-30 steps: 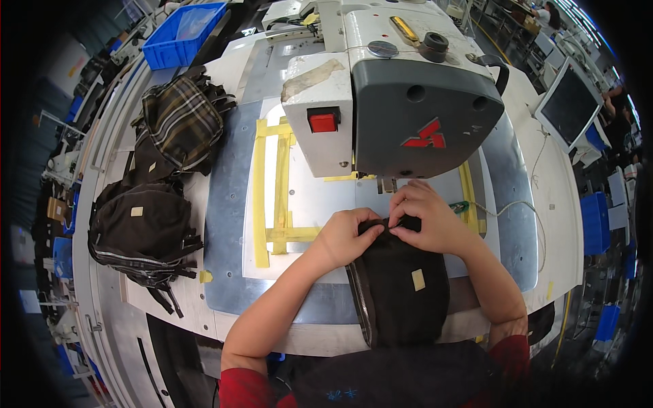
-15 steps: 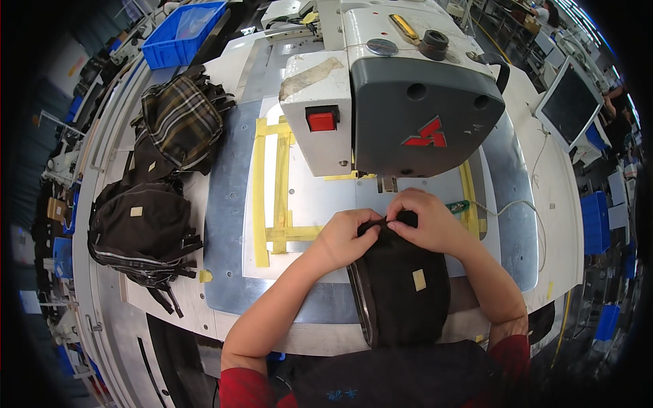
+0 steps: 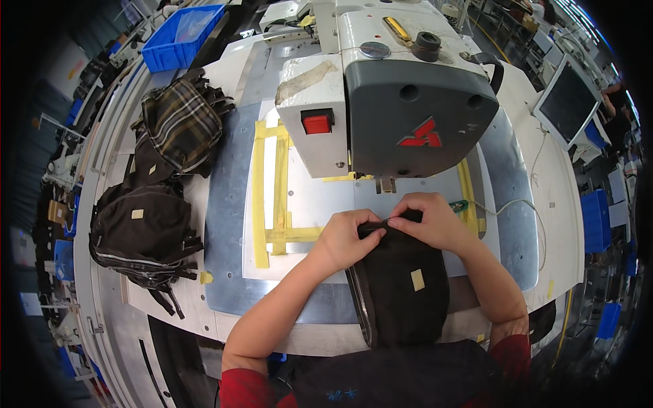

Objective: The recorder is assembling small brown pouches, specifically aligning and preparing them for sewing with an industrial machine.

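Observation:
A dark brown bag piece [image 3: 401, 289] with a zipper along its left side and a small tan label lies on the metal work plate [image 3: 231, 224] in front of me. My left hand [image 3: 343, 238] pinches its top edge from the left. My right hand [image 3: 428, 221] grips the same top edge from the right. Both hands hold the edge just below the needle area of a large grey and white sewing machine [image 3: 394, 95]. Yellow tape strips [image 3: 272, 204] mark a frame on the plate to the left of my hands.
A pile of dark brown bags [image 3: 143, 238] and a plaid bag [image 3: 180, 126] lie at the table's left. A blue bin [image 3: 180, 34] stands at the far left, a monitor [image 3: 568, 102] at the right. A thin cable [image 3: 517, 204] runs across the plate's right side.
Both hands have shifted slightly on the bag's top edge, staying under the machine head. Nothing else has moved.

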### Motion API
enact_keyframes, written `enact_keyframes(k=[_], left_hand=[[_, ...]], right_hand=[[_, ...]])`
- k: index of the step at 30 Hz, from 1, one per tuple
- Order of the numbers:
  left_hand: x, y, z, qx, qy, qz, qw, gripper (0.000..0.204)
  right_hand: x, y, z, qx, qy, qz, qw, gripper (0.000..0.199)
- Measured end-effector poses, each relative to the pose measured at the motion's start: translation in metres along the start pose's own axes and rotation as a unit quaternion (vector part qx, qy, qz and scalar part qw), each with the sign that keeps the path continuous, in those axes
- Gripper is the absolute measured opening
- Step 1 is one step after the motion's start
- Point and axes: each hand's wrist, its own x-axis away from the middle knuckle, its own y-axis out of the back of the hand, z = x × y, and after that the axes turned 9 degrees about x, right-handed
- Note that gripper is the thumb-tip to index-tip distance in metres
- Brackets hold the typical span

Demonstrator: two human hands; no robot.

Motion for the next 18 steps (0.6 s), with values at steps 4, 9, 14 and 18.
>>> enact_keyframes(k=[4, 9, 14, 18], left_hand=[[-0.003, -0.004, 0.003, -0.018, -0.007, -0.020, 1.000, 0.018], [-0.016, 0.002, 0.008, -0.181, -0.149, -0.123, 0.964, 0.015], [-0.031, 0.003, -0.003, -0.159, -0.024, -0.132, 0.978, 0.016], [-0.045, 0.002, -0.003, -0.192, 0.028, -0.107, 0.975, 0.019]], right_hand=[[-0.003, -0.005, -0.002, -0.004, -0.012, -0.042, 0.999, 0.018], [-0.012, -0.006, -0.012, 0.037, -0.036, -0.080, 0.995, 0.017], [-0.025, -0.003, -0.014, 0.104, -0.085, -0.072, 0.988, 0.018], [-0.038, -0.001, -0.024, 0.168, -0.080, -0.048, 0.981, 0.018]])
